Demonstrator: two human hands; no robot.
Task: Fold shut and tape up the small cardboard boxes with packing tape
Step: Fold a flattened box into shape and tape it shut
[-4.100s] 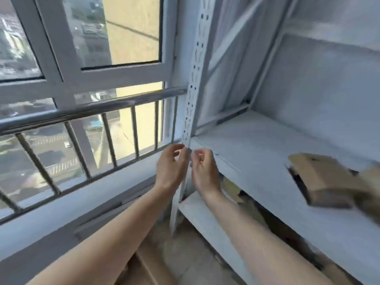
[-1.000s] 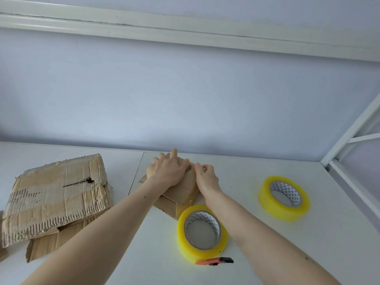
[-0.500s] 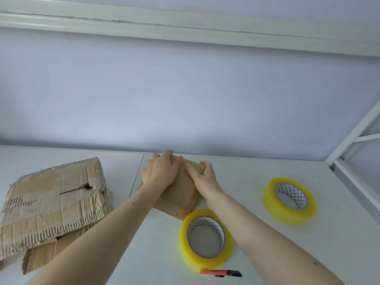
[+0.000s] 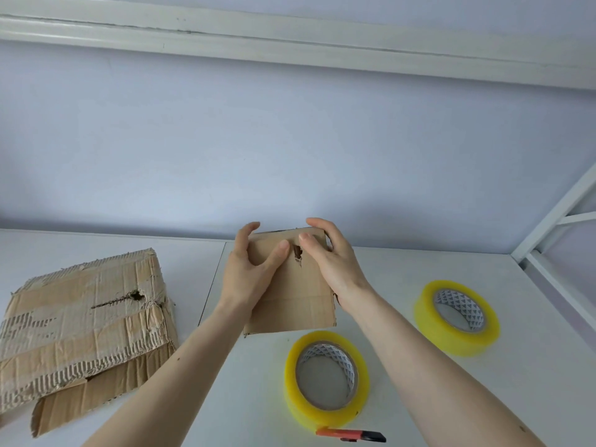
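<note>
I have the small cardboard box (image 4: 290,295) lifted off the white tabletop (image 4: 419,398) and tilted toward me, the left hand (image 4: 250,272) gripping its left edge with the thumb pressed across the face and the right hand (image 4: 332,262) curled over its top right corner, thumb beside a small tear (ragged, near the upper middle). A yellow tape roll (image 4: 326,379) lies flat just below the box with an orange cutter (image 4: 350,435) at its near rim. A second tape roll (image 4: 457,317) sits to the right, and battered flattened cardboard (image 4: 80,327) lies well off to the left.
</note>
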